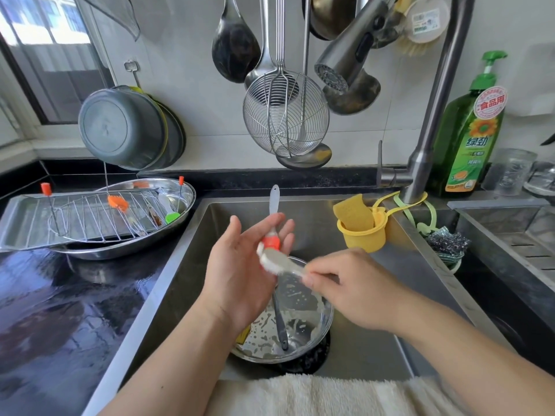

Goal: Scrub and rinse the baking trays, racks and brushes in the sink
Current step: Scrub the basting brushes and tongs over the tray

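Orange-collared brush (271,232) observed above the sink (405,265), lying across the palm of the left hand (240,265), its grey handle pointing toward the sink's back wall. Left-hand fingers are nearly straight and support the brush from beneath. The right hand (345,283), also above the sink, pinches the pale bristle end of the brush between thumb and fingertips. Directly below both hands, on the sink floor, stands a steel bowl (306,322) smeared with pale residue, with a dark-handled utensil (279,322) leaning inside it. On the black counter left of the sink sit a flat baking tray (18,223) and an oval steel dish (183,202), with a wire rack (90,214) laid across them and a green-headed brush (171,217) resting there. A yellow sponge holder (363,232) hangs at the sink's right rim, a bottle of green detergent (468,139) standing behind it.
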### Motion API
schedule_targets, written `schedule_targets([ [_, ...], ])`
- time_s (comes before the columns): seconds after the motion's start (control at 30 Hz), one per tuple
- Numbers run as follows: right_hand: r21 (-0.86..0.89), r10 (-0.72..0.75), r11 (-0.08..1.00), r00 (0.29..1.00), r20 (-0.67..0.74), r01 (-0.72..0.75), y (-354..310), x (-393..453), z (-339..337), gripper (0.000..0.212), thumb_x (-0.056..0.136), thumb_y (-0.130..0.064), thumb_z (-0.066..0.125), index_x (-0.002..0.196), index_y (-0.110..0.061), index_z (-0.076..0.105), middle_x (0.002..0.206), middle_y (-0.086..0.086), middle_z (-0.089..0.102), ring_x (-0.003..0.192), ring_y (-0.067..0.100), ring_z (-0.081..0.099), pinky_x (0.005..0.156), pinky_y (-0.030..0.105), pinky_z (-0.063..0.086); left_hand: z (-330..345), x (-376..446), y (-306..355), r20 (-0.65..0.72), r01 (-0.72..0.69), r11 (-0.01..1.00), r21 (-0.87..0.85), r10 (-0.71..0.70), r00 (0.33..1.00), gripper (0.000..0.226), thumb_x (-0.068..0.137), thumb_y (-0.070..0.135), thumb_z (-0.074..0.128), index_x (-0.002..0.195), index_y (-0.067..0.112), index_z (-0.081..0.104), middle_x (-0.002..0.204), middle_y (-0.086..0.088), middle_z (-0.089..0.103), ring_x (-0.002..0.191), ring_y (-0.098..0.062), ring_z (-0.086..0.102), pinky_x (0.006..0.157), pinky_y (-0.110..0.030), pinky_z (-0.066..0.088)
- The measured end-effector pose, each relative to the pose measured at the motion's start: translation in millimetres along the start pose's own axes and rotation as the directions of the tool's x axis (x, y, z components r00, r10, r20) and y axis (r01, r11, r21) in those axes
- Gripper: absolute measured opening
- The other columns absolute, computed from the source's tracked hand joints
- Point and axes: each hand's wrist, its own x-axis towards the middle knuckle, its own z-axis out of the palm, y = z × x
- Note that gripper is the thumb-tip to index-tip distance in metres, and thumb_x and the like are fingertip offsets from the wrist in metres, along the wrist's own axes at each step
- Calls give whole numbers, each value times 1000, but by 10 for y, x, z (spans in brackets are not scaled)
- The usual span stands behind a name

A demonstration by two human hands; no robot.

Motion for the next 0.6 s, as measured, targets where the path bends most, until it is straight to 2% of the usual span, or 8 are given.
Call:
schedule_targets([
  [0.1,48,61,997,988,-139,-55,72,21,-9,34,102,-34,56,71,-21,58,58,0,49,58,22,44,54,43,35,36,-14,-11,-20,4,1000,9,-4,1000,57,113,38,31,130,-8,62,130,-20,70,122,-27,69,106,-38,49],
  [0.23,-10,55,998,998,-3,-55,-10,31,68,38,101,-35,56,67,-20,49,57,-1,45,55,15,38,54,37,33,24,10,-12,-33,13,993,-114,-16,999,43,112,22,39,127,-11,63,133,-23,67,123,-34,67,115,-44,45],
  [0.33,-29,14,999,999,52,-13,-42,22,52,42,101,-34,56,65,-16,45,59,3,44,57,17,38,55,35,31,20,6,-18,-34,21,994,-111,-24,999,41,112,19,39,127,-9,64,132,-20,69,123,-33,68,116,-46,44],
  [0.4,-22,17,1000,1000,18,-17,-16,10,7,39,101,-35,56,67,-17,49,60,3,47,59,21,41,55,37,32,31,-3,-33,-34,25,995,-96,-28,999,42,111,20,39,128,-8,64,132,-19,69,123,-32,68,116,-46,43],
  [0.5,32,68,997,989,-129,-64,19,13,-25,36,102,-35,56,66,-30,53,57,-3,47,56,19,42,53,39,33,58,-11,-54,-31,22,999,-44,-24,999,40,108,21,43,127,-7,65,130,-18,70,124,-29,67,116,-45,44],
  [0.53,38,79,997,988,-134,-74,1,23,-18,36,102,-35,56,65,-31,53,56,-3,47,55,17,41,53,38,33,63,-12,-55,-29,25,999,-37,-26,999,40,108,21,44,127,-7,65,130,-18,71,124,-29,67,115,-45,44],
  [0.6,10,69,998,997,-40,-69,-51,32,36,37,101,-35,56,65,-25,52,57,-1,47,55,17,41,54,38,35,57,-14,-47,-42,37,998,-52,-39,998,41,110,21,40,126,-7,66,131,-17,70,123,-29,68,114,-46,45],
])
